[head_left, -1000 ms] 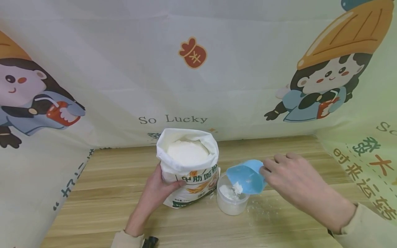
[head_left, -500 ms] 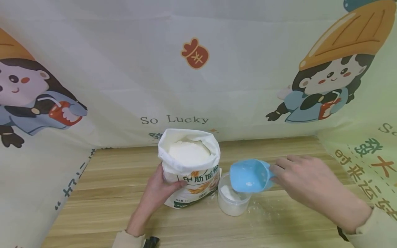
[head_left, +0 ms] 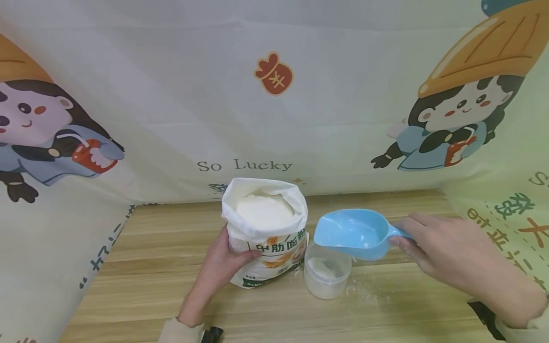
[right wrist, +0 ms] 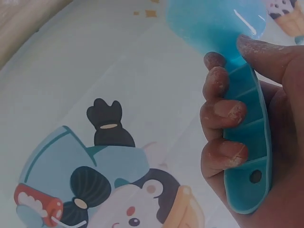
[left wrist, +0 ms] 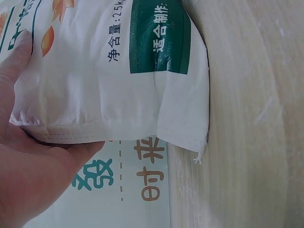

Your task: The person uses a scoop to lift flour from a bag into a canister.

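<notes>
Left hand [head_left: 225, 261] grips the flour bag [head_left: 268, 233], likely steadying it — right hand [head_left: 454, 250] grips the blue scoop [head_left: 356, 231] above the plastic tub [head_left: 326, 287].

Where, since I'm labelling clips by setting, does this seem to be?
Probably a makeshift indoor booth: cartoon-printed sheeting walls a wood-grain tabletop on three sides, and there's an open flour bag.

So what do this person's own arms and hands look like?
The left hand and right hand are bare. Cream sleeves show farther up, with a black item partly visible beside each. White powder marks the right hand's fingers.
</notes>
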Tool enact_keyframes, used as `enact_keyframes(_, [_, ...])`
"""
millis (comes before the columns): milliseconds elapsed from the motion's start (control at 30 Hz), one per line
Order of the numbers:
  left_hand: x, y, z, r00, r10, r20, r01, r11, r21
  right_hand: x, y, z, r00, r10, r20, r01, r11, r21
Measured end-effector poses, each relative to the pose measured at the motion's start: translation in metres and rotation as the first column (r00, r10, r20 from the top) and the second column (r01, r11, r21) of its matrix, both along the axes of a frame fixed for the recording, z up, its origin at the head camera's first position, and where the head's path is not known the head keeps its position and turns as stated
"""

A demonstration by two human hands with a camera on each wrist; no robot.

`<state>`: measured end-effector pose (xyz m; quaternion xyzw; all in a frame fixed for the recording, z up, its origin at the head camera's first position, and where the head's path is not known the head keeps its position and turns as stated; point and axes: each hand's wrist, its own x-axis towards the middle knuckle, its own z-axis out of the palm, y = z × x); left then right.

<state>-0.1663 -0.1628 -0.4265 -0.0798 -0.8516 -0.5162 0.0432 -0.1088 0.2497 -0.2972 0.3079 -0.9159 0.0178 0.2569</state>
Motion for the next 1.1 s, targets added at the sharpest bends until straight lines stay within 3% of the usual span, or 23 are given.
enact_keyframes(633, [0.0,0.0,0.0,1.0,0.008,-0.007,-0.008,1.0,-0.014,-0.004,-0.013,0.008,0.996,-0.053,0.068,0.058,0.996,-0.071])
enact_keyframes(1100, [0.001,0.001,0.001,1.0,0.02,0.009,-0.019,0.999,-0.026,-0.018,-0.049,0.028,0.999,0.015,-0.038,-0.018,0.996,-0.084])
